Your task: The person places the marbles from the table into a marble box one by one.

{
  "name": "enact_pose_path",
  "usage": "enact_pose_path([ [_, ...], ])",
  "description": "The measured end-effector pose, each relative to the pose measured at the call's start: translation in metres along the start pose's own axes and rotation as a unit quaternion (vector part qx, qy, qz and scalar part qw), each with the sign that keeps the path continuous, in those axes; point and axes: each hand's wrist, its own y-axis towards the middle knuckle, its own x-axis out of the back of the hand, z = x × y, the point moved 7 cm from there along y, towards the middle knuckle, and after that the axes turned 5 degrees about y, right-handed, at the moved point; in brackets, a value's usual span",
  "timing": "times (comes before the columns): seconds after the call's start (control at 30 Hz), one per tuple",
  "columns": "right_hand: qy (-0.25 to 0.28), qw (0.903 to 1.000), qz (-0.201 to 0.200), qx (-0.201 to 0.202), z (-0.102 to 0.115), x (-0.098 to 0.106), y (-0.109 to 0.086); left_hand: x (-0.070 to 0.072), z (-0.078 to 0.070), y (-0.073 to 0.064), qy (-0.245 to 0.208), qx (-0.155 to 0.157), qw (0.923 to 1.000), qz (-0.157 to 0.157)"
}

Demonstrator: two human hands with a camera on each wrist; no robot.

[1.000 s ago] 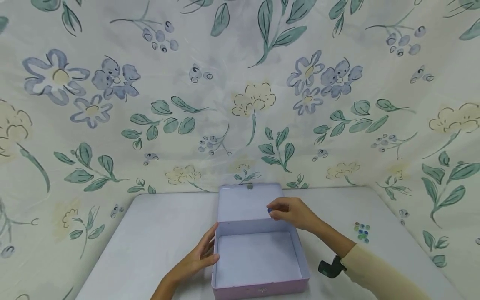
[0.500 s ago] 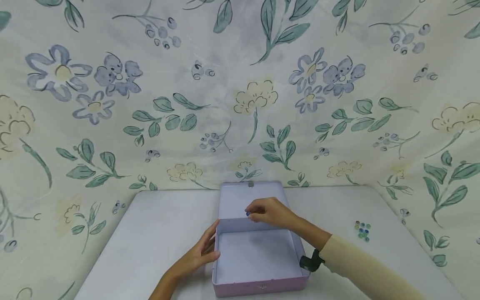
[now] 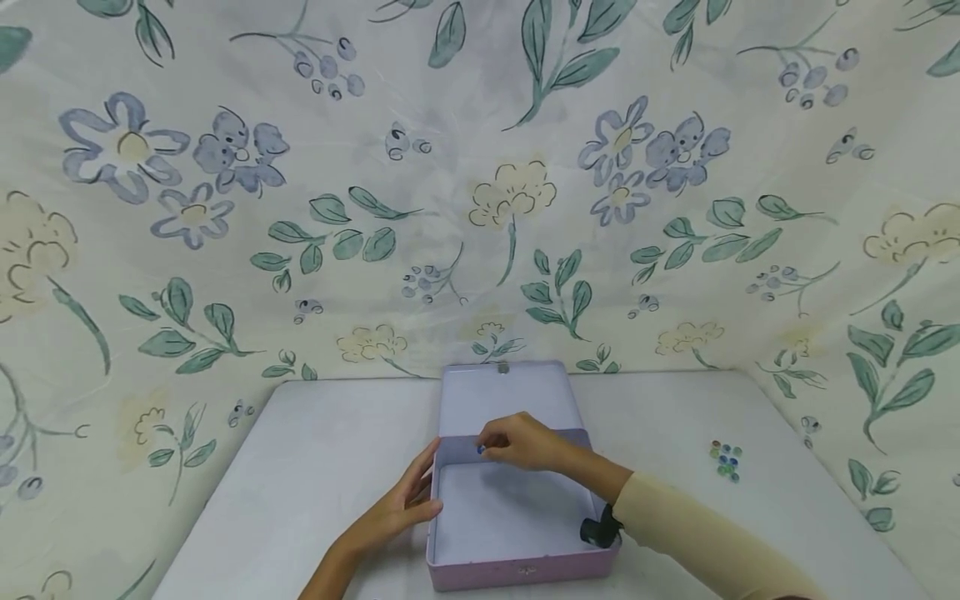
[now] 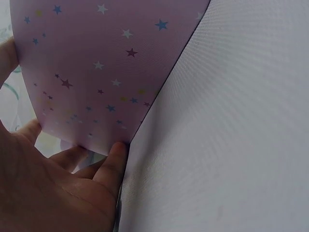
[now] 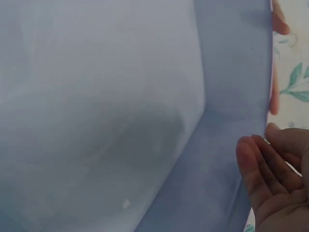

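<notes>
A metal-looking box (image 3: 480, 575), pink outside and pale lilac inside, stands with its lid (image 3: 502, 400) thrown back. My right hand (image 3: 521, 442) pinches a small round blue bead (image 3: 481, 449) over the box's back left part. In the right wrist view that hand (image 5: 275, 179) is close to the inner wall (image 5: 236, 63), its bead mostly hidden by the fingertips. My left hand (image 3: 393, 512) rests against the box's left side, thumb at the rim. The left wrist view has its spread fingers (image 4: 113, 166) touching the star-printed pink wall (image 4: 96, 63).
On the white table (image 3: 300, 467), right of the box, lies a tight cluster of several small round beads (image 3: 726, 461) in blue, green and brown. A flower-patterned cloth (image 3: 420, 208) hangs behind and beside the table. A dark wrist camera (image 3: 600, 529) overlaps the box's right wall.
My right hand has moved left and a little lower with the blue bead, from over the lid's right side to over the box's back left. The left hand has stayed against the box.
</notes>
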Motion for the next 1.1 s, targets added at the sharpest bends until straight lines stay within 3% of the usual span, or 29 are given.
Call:
enact_pose_path([
  [0.37, -0.025, 0.9984, 0.042, -0.03, -0.008, -0.023, 0.008, 0.004, -0.001, 0.001, 0.01, 0.018, 0.9997, -0.011],
  [0.53, -0.05, 0.997, 0.055, -0.019, -0.011, -0.035, 0.007, 0.002, 0.001, 0.001, 0.005, 0.011, 0.9999, -0.005],
  [1.1, -0.093, 0.992, 0.081, -0.027, -0.018, -0.048, 0.002, 0.001, -0.001, -0.002, 0.003, 0.015, 0.9998, -0.012],
])
